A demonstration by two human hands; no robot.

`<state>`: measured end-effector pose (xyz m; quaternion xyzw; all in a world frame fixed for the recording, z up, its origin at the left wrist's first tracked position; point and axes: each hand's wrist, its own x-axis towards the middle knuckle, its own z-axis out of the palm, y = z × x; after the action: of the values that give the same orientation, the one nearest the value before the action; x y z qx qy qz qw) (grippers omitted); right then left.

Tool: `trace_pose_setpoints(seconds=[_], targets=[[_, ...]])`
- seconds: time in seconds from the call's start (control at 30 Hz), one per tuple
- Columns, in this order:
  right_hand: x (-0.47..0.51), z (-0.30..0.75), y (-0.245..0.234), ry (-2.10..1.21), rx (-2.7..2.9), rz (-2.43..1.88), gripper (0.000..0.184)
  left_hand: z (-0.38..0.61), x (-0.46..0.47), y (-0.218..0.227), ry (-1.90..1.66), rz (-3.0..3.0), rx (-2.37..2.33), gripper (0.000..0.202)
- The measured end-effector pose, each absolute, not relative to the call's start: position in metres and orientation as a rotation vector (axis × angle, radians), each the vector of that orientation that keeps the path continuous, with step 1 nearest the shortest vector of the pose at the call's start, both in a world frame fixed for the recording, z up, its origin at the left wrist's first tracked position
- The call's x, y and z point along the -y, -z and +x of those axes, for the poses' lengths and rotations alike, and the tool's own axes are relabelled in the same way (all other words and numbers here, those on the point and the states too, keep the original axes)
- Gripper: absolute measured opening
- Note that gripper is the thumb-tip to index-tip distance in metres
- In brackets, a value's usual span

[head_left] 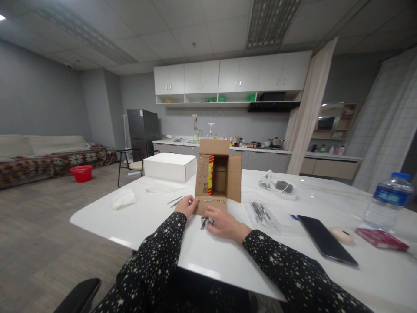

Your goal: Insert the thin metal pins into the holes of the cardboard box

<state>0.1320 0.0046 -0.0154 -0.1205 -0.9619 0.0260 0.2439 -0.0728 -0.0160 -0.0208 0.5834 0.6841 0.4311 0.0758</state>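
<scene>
An open cardboard box stands on the white table with its flaps folded out. Small shiny and dark dots are scattered over its left flap and in a row across the lower flap, and a yellow-and-red strip runs down beside the opening. My left hand has its fingers closed at the left edge of the lower flap. Just in front of that flap, my right hand is curled over a thin dark metal tool; the fingers partly hide it. Thin metal rods lie left of my left hand.
A white box stands behind to the left, with crumpled white plastic nearer. On the right lie a clear bag of slim tools, a white device, a phone, a dark-red pack and a water bottle.
</scene>
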Motion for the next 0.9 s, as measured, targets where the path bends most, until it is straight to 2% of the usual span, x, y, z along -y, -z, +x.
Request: trace_pose_setpoints(seconds=[0.33,0.9], targets=[[-0.0039,0.1323,0.0142,-0.080,2.632,-0.364,0.011,-0.0744,0.0140,0.0239,-1.296,1.751,-2.069,0.032],[-0.0041,0.1315,0.0150,-0.006,2.645,-0.381,0.011,-0.0735,0.0140,0.0237,-1.267,1.764,-2.094,0.032]])
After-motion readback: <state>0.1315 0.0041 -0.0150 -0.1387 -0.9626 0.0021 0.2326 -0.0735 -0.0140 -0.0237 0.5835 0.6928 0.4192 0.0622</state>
